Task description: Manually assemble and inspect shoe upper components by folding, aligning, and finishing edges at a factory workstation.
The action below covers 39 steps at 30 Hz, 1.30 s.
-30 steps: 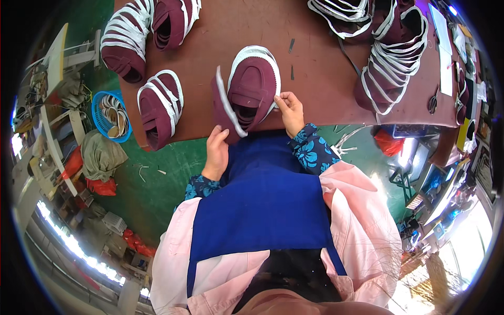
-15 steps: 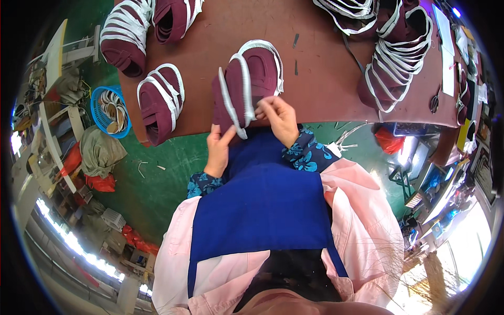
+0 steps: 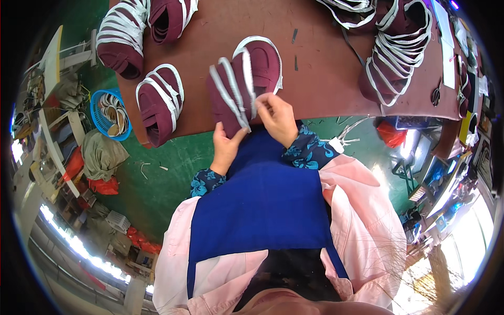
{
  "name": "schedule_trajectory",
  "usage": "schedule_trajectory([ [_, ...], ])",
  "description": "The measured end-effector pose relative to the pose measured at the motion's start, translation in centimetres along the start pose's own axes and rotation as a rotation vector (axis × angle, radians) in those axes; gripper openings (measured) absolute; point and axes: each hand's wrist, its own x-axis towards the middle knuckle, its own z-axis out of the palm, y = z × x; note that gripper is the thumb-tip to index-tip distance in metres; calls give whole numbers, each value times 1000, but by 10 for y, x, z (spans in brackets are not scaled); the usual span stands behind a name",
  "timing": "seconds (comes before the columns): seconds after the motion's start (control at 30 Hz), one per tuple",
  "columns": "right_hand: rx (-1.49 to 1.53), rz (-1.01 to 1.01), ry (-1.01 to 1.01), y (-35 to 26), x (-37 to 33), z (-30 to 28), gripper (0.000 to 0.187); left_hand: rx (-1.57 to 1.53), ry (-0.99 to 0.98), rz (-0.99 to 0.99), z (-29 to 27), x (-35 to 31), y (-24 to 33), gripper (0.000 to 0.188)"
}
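At the table's near edge I hold a few maroon shoe uppers (image 3: 221, 94) with white edging, fanned apart and standing tilted. My left hand (image 3: 226, 150) grips their lower end between thumb and fingers. My right hand (image 3: 279, 118) is closed in a pinch at the white edge on their right side; its fingertips partly hide what they pinch. Just behind lies another maroon upper (image 3: 266, 62) with a white rim, flat on the table and partly covered by the ones in my hands. To the left rests a small stack of similar uppers (image 3: 155, 102).
The brown table (image 3: 320, 84) carries more nested uppers at the far left (image 3: 122, 52) and right (image 3: 391, 73). Scissors (image 3: 436, 96) lie near the right edge. On the green floor at left stands a blue basket (image 3: 93, 113) of cut pieces, beside a grey-green sack (image 3: 102, 155).
The held uppers have spread further apart, with more white edges showing. My left hand has shifted slightly right with them. My right hand stays by their right edge.
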Motion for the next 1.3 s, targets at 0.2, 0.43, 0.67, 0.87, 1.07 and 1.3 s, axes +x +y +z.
schedule_trajectory([
  [0.2,-236,146,403,72,46,-36,17,-308,100,-109,-29,7,15,44],
  [0.43,-351,-33,267,44,42,-24,12,537,38,141,-19,-2,2,35],
  [0.67,300,231,-68,9,28,-13,16,204,102,154,8,4,25,45],
  [0.87,197,273,40,53,48,-31,20,137,195,241,-22,5,61,42],
  [1.07,233,301,51,62,46,-43,16,782,208,586,-82,116,130,41],
  [1.3,39,243,250,95,37,-61,30,1432,348,706,-95,316,152,41],
])
